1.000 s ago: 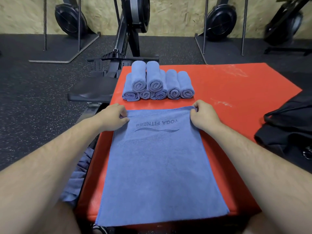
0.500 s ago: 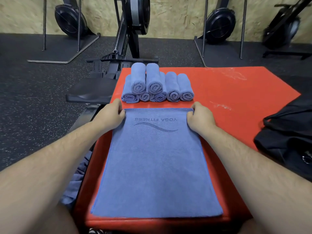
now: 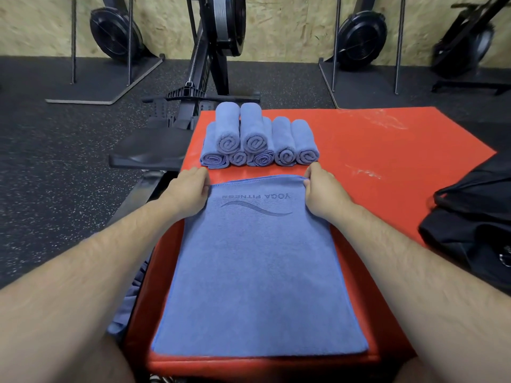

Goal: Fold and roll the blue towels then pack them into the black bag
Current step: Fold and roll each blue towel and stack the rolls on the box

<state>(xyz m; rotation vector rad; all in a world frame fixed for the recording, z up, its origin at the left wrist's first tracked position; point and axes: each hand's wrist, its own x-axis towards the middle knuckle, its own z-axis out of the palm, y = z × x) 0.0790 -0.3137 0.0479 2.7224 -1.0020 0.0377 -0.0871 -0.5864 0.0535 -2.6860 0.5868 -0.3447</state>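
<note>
Flat blue towel is now laid wholly on the red counter; a second ago its near edge was overhanging. The far corners are pinched, by the left hand at 10 o'clock and the right hand at 2 o'clock, and the far hem is slightly lifted. Rolling is judged about to start. Rolled towels are stacked at 12 o'clock. The black bag lies at 3 o'clock, and packing is not yet begun.

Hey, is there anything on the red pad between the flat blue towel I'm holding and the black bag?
Nothing visible. Between the flat blue towel and the black bag at the right lies only bare red pad. The rolled towels sit beyond the towel's far edge, off that path.
</note>
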